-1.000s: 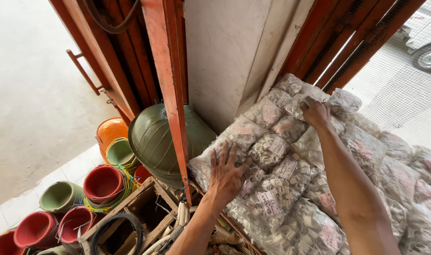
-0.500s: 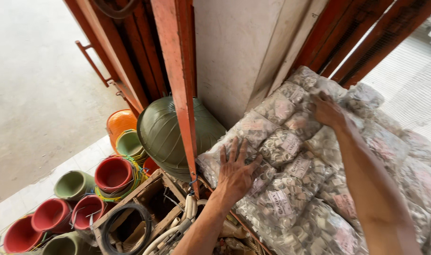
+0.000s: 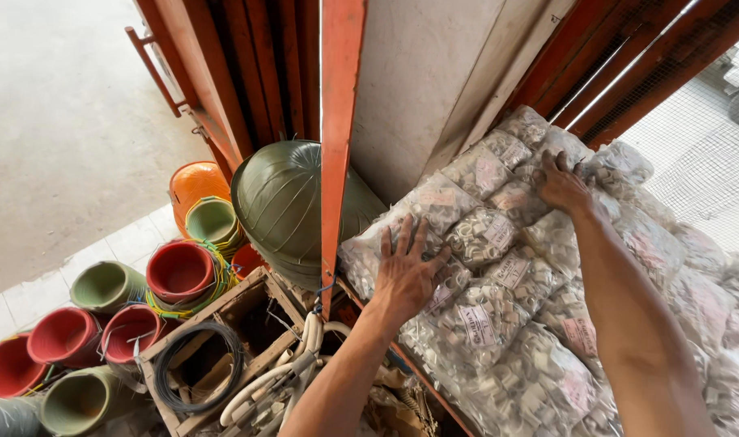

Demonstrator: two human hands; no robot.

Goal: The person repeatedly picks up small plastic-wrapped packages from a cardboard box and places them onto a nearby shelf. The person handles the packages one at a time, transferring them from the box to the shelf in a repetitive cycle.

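While my left hand (image 3: 404, 275) lies flat, fingers spread, on the near clear bags of white fittings (image 3: 483, 320) stacked against the grey wall (image 3: 434, 73), my right hand (image 3: 560, 184) presses palm-down on a farther bag (image 3: 515, 198), beside the orange post (image 3: 337, 137).

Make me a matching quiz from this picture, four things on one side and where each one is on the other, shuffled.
1. left hand
2. right hand
3. coil of black wire
4. green dome-shaped basin

A. inside the wooden crate
B. flat on the near edge of the bagged fittings
C. behind the orange post
D. on the far bags by the wall

Pairs: 1-B, 2-D, 3-A, 4-C
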